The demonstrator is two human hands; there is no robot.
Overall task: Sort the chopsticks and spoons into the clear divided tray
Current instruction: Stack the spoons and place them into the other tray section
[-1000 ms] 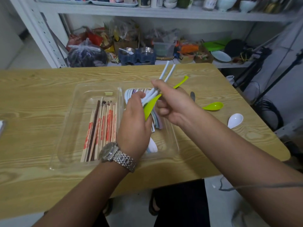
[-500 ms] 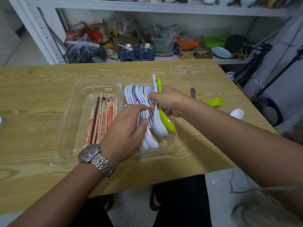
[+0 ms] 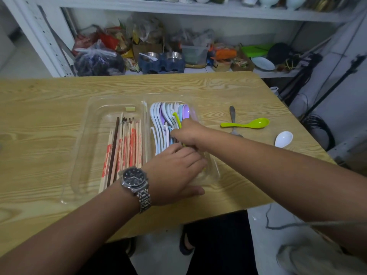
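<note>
Lowered since half a second ago, the right hand (image 3: pixel 187 133) is now sitting inside the right compartment of the clear divided tray (image 3: pixel 83 147), no longer holding its spoons above it. Its fingers are curling round a lime spoon (image 3: pixel 177 120), whose handle is sticking out toward the tray's far edge among the stacked spoons (image 3: pixel 160 120). The left hand (image 3: pixel 176 169) is lying flat, with fingers spread over that compartment's near end and the thumb resting on the table (image 3: pixel 39 116) by the tray's near edge. Chopsticks (image 3: pixel 127 147) are lying lengthwise in the left compartment. Near the table's right edge, a second lime spoon (image 3: pixel 252 124) is lying across a metal utensil (image 3: pixel 232 114), with a white spoon (image 3: pixel 284 138) just beside them.
</note>
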